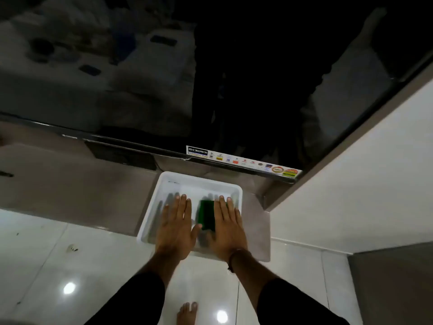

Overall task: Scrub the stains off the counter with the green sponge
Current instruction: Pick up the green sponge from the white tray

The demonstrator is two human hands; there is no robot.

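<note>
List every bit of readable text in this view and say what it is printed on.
"CROWN": left end of the sticker strip along the lower edge of the black glossy screen.
The strip's other badges and small print: too small and blurred to read.
No other text is visible.

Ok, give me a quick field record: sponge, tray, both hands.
sponge: green sponge, lying in the tray between the hands, not gripped
tray: white tray on the grey counter, below the dark screen
left hand: open, flat, fingers spread over the tray
right hand: open, flat, beside the sponge
</note>
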